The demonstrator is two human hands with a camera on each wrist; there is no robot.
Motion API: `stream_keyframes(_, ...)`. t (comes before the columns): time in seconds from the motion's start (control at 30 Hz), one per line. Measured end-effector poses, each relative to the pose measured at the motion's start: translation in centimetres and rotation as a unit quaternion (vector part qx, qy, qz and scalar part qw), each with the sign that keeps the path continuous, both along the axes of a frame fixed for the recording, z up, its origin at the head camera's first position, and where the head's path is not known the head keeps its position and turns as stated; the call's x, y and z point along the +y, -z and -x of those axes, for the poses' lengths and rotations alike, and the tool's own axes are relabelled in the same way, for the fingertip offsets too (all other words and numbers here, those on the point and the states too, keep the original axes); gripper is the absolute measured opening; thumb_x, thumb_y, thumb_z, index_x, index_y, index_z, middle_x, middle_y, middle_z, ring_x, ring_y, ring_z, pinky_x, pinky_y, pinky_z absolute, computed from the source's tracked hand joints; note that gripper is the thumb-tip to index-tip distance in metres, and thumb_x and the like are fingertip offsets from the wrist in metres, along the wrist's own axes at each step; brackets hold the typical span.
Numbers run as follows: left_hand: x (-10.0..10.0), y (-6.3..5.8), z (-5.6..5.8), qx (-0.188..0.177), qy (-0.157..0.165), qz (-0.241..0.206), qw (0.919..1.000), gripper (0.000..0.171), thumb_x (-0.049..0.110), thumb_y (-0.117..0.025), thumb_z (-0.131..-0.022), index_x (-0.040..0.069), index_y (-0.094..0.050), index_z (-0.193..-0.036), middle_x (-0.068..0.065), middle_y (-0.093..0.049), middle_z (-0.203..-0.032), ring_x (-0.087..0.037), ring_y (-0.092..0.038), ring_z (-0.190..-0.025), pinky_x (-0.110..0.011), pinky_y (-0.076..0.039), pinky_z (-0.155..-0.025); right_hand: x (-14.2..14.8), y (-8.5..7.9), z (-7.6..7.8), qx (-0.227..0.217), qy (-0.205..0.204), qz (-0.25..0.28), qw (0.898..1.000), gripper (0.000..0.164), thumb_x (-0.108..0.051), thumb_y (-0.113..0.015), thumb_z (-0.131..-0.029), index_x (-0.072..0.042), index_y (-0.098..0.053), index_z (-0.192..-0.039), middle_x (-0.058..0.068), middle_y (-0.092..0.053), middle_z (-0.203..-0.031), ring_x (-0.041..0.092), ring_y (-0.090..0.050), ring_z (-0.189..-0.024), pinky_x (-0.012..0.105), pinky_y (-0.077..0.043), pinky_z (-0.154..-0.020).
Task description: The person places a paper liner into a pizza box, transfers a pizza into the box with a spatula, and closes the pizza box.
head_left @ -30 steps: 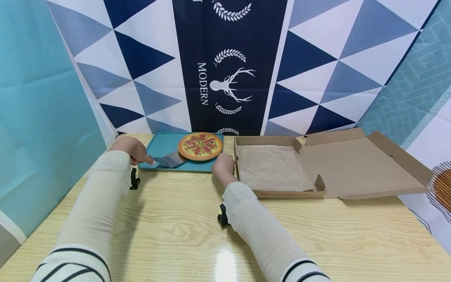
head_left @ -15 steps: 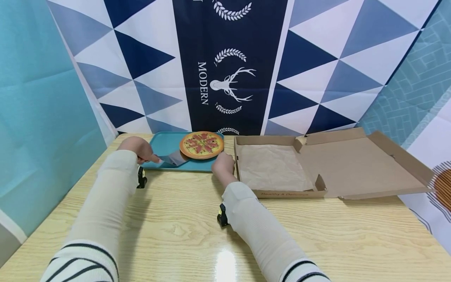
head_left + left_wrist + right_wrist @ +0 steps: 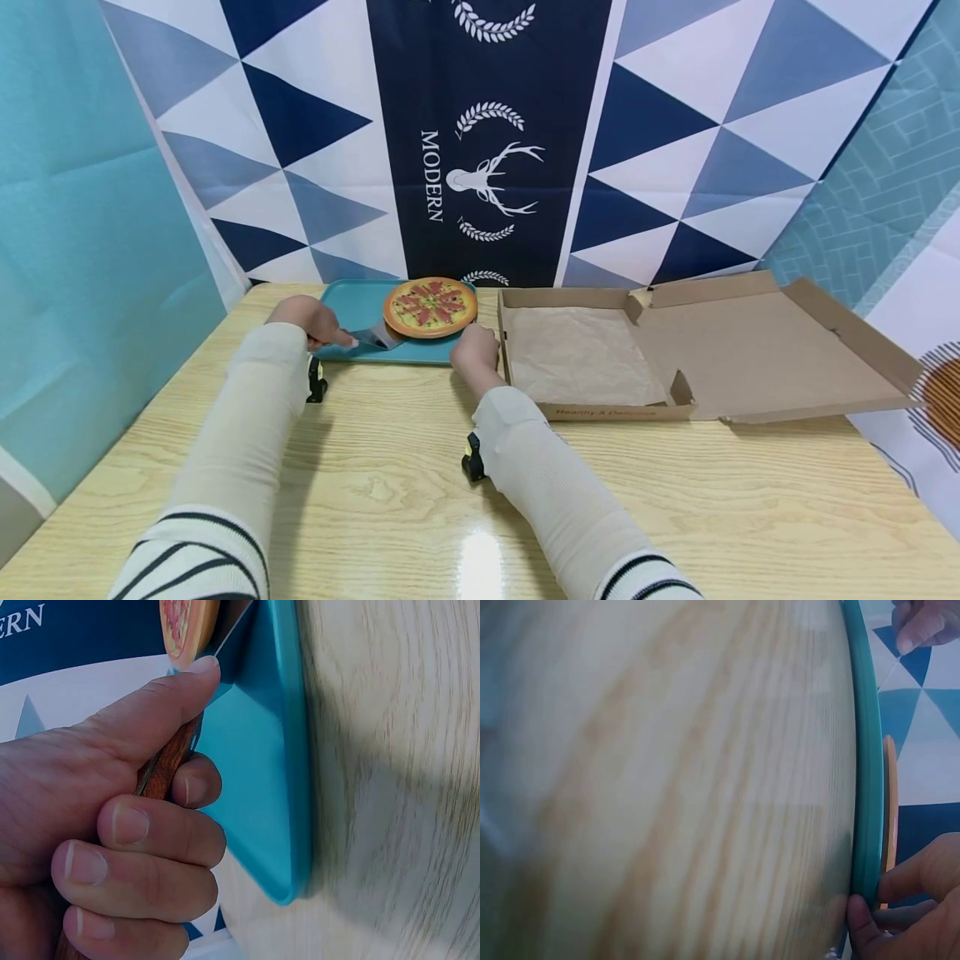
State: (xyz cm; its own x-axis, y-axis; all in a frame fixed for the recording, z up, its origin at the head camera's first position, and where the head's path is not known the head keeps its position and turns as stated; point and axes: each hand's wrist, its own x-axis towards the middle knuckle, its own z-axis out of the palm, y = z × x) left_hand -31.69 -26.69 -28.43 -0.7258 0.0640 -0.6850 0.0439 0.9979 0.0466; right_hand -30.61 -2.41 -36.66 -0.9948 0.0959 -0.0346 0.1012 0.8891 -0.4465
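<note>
My left hand (image 3: 313,323) grips a pizza server by its wooden handle (image 3: 159,769), fingers wrapped round it and thumb laid along the top. The metal blade (image 3: 381,336) reaches right, its front part hidden under the near left edge of a pizza (image 3: 431,307) with an orange rim. That pizza lies at the right end of a teal tray (image 3: 351,298). At the tray's near right corner, my right hand (image 3: 476,354) pinches the rim between thumb and fingers; the right wrist view shows the thumb (image 3: 861,919) against the tray's outer side.
Right of the tray stands an open cardboard pizza box (image 3: 600,413) lined with brown paper (image 3: 581,350). Its lid (image 3: 750,350) lies folded out to the right. A patterned cloth (image 3: 491,100) hangs behind the wooden table (image 3: 390,475).
My left hand has moved right with the server, its blade sliding further under the pizza. The pizza has shifted slightly right and back. My right hand stays at the tray's corner.
</note>
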Motion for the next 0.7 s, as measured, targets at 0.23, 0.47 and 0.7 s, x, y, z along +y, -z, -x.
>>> stream_keyframes(0.23,0.6,0.3,0.4,0.001,-0.022,-0.01,0.9997,0.054,0.054,-0.044,-0.1,0.024,-0.039,-0.055,0.008,-0.03,-0.049,-0.006,-0.026,-0.042,-0.033,-0.045,-0.074,0.0,0.0,-0.1,-0.005,0.007,0.009,1.0,0.023,-0.008,-0.066,-0.087,0.002,-0.069,-0.108,0.019,-0.062,-0.112,0.033,-0.058,-0.106,0.041,-0.049,-0.089)
stream_keyframes(0.47,1.2,0.1,0.5,0.005,-0.051,-0.031,0.9982,0.045,0.052,-0.048,-0.099,0.021,-0.054,-0.067,0.008,-0.032,-0.049,-0.006,-0.027,-0.042,-0.034,-0.045,-0.077,-0.1,0.0,0.1,-0.011,0.008,0.006,1.0,0.026,-0.009,-0.066,-0.088,0.002,-0.068,-0.111,0.019,-0.061,-0.115,0.034,-0.057,-0.108,0.041,-0.049,-0.091)
stream_keyframes(0.7,1.5,0.0,0.5,0.006,-0.047,-0.041,0.998,0.039,0.051,-0.047,-0.1,0.016,-0.064,-0.105,0.008,-0.03,-0.05,-0.006,-0.024,-0.042,-0.034,-0.045,-0.077,-0.1,0.0,0.1,-0.017,0.002,-0.006,1.0,0.027,-0.012,-0.065,-0.089,0.001,-0.067,-0.113,0.019,-0.061,-0.114,0.033,-0.057,-0.107,0.04,-0.048,-0.092)
